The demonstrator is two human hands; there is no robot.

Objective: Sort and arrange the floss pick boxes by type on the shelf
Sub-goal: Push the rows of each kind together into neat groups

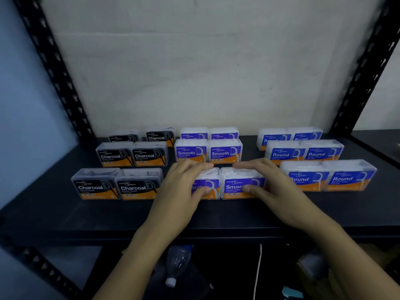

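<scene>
left hand (184, 188): fingers (194, 167) over top, thumb on front, gripping left Smooth box (208, 185) | right hand (276, 188): same grip, right Smooth box (236, 184)

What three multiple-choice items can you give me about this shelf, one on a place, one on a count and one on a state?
1. Where do the Charcoal boxes stand?
A. left of the Smooth boxes
B. right of them
C. stacked on them

2. How many Round boxes show?
A. two
B. six
C. nine

3. What do the left hand and right hand do?
A. hang free
B. each grips one front box
C. lift one black box together

Answers:
1 A: the black labels fill the left end of the shelf.
2 B: three rows of two.
3 B: the left hand holds the front left Smooth box and the right hand holds the front right Smooth box, with fingers over the tops.
</scene>
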